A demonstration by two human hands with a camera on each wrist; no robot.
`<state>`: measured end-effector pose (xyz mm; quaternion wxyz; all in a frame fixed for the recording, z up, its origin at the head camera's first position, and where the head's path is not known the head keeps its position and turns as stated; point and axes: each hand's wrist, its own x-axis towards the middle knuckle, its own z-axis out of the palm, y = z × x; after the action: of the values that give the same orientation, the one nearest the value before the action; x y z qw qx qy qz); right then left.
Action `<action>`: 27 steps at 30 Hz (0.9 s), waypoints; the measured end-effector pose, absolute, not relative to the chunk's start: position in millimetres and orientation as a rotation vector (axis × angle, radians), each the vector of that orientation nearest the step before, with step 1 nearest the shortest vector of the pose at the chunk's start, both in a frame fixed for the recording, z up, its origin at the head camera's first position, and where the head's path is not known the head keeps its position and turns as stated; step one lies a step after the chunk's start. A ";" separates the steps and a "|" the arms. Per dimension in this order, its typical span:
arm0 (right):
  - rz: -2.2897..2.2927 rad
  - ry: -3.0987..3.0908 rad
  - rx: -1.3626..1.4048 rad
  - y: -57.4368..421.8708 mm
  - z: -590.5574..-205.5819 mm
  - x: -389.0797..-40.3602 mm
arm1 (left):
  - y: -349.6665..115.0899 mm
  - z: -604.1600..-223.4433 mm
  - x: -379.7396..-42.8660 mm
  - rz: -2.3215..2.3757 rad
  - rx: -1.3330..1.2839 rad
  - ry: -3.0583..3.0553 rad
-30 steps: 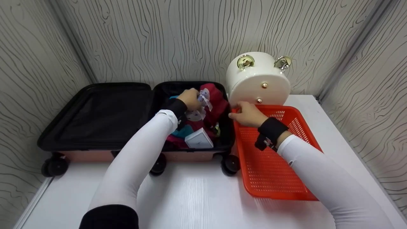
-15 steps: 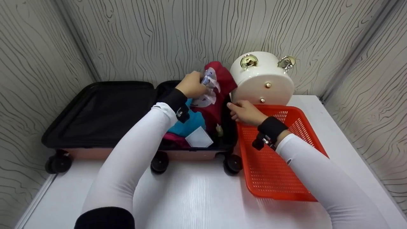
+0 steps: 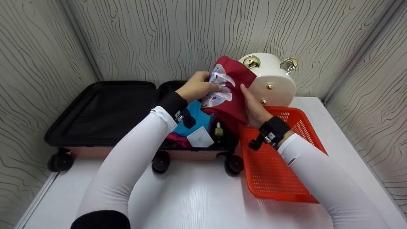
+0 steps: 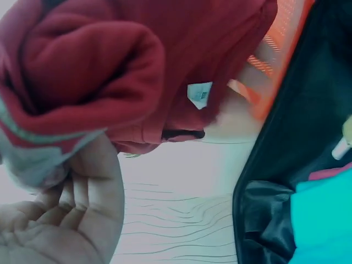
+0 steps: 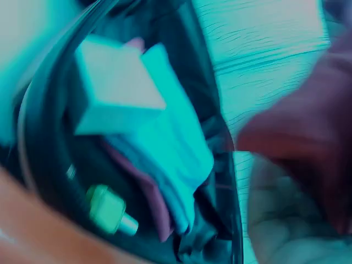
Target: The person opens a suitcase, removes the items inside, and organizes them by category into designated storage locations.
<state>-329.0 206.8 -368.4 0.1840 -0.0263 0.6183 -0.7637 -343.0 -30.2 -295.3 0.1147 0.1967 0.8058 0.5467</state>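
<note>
A folded dark red garment (image 3: 237, 74) with pale printed figures is held up over the suitcase's right half. My left hand (image 3: 197, 87) pinches its printed left edge, thumb on the front. On the opposite side, my right hand (image 3: 254, 108) holds the cloth with the thumb up along its edge and the fingers mostly behind it. The left wrist view shows a small white label (image 4: 199, 94) on the garment. Below, in the suitcase (image 3: 190, 155), lie a turquoise cloth (image 3: 197, 117), a white box (image 3: 201, 137), a magenta cloth (image 3: 178, 140) and a small green bottle (image 3: 218, 131).
The suitcase's black-lined left half (image 3: 105, 111) lies open, wheels toward me. An orange-red plastic basket (image 3: 273, 175) stands against its right side. Behind the basket is a round white case (image 3: 276, 86) with gold ears. Patterned walls (image 3: 159, 38) enclose the white table (image 3: 190, 194).
The left hand has lifted the red garment out of the suitcase and moved it right. The right hand has left the basket's rim and taken hold of the garment's right side.
</note>
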 end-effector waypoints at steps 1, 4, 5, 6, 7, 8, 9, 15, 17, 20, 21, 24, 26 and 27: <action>-2.177 1.743 -0.066 207.4 -366.7 -329.2 | -29.6 -298.2 -342.8 1.608 0.569 2.357; -2.172 1.860 0.012 210.7 -361.6 -328.5 | -26.5 -307.8 -341.5 1.640 0.515 2.333; -2.140 1.920 0.050 211.6 -360.1 -327.9 | -25.0 -311.1 -341.0 1.648 0.493 2.327; -2.097 1.980 0.074 212.5 -358.8 -327.3 | -23.2 -314.5 -340.5 1.653 0.474 2.323; -2.049 2.046 0.080 213.2 -357.3 -326.3 | -21.4 -317.8 -339.9 1.660 0.452 2.313; -1.994 2.119 0.082 214.1 -356.0 -324.9 | -19.5 -321.1 -339.1 1.668 0.435 2.300; -1.946 2.179 0.078 215.1 -354.6 -323.6 | -17.6 -324.6 -338.6 1.676 0.423 2.287; -1.947 2.341 0.034 222.0 -337.4 -313.8 | -6.8 -344.4 -332.3 1.825 0.341 2.112; -1.991 2.361 0.013 223.2 -328.0 -310.0 | -3.0 -350.8 -329.7 1.914 0.271 1.997; -2.032 2.376 -0.039 223.5 -313.1 -303.3 | 3.4 -358.5 -324.9 2.040 0.171 1.786; -2.044 2.377 -0.064 223.4 -308.4 -300.8 | 6.1 -360.7 -323.9 2.073 0.138 1.716; -2.098 2.346 -0.154 223.1 -296.1 -292.3 | 13.8 -364.9 -321.2 2.119 0.061 1.533; -2.145 2.311 -0.209 223.1 -289.2 -286.8 | 18.2 -366.5 -320.2 2.115 0.005 1.462; -2.170 2.287 -0.230 223.5 -286.3 -284.4 | 20.4 -367.0 -320.1 2.109 -0.007 1.432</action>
<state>-284.4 223.5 -286.3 -0.0095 -0.0727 0.7235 -0.6864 -320.1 20.4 -367.0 0.2921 -0.0026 0.5373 0.7912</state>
